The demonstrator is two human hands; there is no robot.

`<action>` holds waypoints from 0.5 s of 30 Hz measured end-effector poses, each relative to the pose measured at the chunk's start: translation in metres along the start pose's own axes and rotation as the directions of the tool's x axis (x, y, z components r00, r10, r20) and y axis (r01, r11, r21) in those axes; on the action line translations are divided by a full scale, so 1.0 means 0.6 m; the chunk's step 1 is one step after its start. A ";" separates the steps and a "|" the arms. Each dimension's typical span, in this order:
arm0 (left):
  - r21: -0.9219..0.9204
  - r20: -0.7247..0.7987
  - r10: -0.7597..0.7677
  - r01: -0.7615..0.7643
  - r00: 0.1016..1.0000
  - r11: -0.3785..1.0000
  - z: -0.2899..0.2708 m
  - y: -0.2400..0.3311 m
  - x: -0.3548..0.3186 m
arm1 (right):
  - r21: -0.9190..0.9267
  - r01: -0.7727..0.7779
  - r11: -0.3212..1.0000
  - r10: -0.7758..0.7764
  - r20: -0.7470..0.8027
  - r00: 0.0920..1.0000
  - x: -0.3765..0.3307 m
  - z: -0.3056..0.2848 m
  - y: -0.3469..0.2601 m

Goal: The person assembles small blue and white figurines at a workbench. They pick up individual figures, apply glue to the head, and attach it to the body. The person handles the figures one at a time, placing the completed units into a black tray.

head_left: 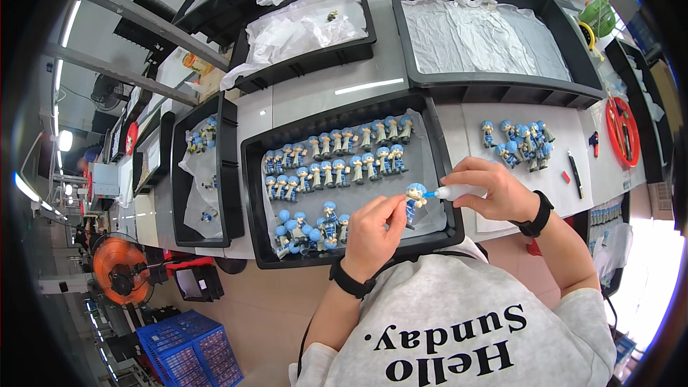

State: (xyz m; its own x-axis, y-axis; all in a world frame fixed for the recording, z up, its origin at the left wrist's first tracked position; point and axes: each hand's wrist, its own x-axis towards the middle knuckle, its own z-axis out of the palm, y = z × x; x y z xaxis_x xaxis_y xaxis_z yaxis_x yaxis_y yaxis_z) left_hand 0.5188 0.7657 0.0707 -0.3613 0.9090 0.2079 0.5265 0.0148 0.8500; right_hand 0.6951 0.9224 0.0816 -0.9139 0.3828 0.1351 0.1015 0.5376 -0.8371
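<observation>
My left hand [373,235] pinches a small figurine [412,204] with blue hair and a blue-and-white body, held upright over the right side of a black tray [330,117]. In my right hand [498,190] is a white squeeze bottle [459,191]. Its thin blue tip points left and meets or nearly meets the figurine's head; I cannot tell whether it touches. Inside the tray, similar figurines [333,172] lie in rows on white lining. A looser heap of figurines [301,233] is at the tray's near left.
Right of the tray, more figurines [527,145] lie clustered on white paper, near a black pen [575,174]. A red round dish [622,132] with tools stands farther right. Lined black trays [502,93] sit behind; another tray [233,172] is at left. An orange fan [120,270] stands lower left.
</observation>
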 end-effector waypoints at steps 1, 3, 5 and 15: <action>0.001 -0.002 0.001 -0.001 1.000 1.000 0.000 0.002 0.000 | -0.010 -0.001 1.000 0.001 0.005 1.000 0.000 -0.001 0.000; 0.002 -0.007 0.004 -0.004 1.000 1.000 0.000 0.005 0.001 | -0.030 -0.002 1.000 0.003 0.015 1.000 0.000 -0.002 -0.001; 0.016 -0.013 0.015 -0.014 1.000 1.000 0.000 0.005 0.000 | -0.049 -0.001 0.999 0.002 0.024 1.000 0.001 -0.004 -0.004; 0.043 -0.020 0.052 -0.051 0.998 0.998 0.002 0.003 -0.001 | -0.119 0.046 0.992 -0.041 0.042 0.998 0.007 -0.008 -0.007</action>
State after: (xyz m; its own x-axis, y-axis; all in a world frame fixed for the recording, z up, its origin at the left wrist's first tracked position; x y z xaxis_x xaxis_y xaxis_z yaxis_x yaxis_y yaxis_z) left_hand 0.5208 0.7657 0.0719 -0.3490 0.8999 0.2615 0.5766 -0.0138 0.8169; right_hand 0.6927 0.9253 0.0879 -0.9331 0.3282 0.1468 0.1056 0.6405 -0.7607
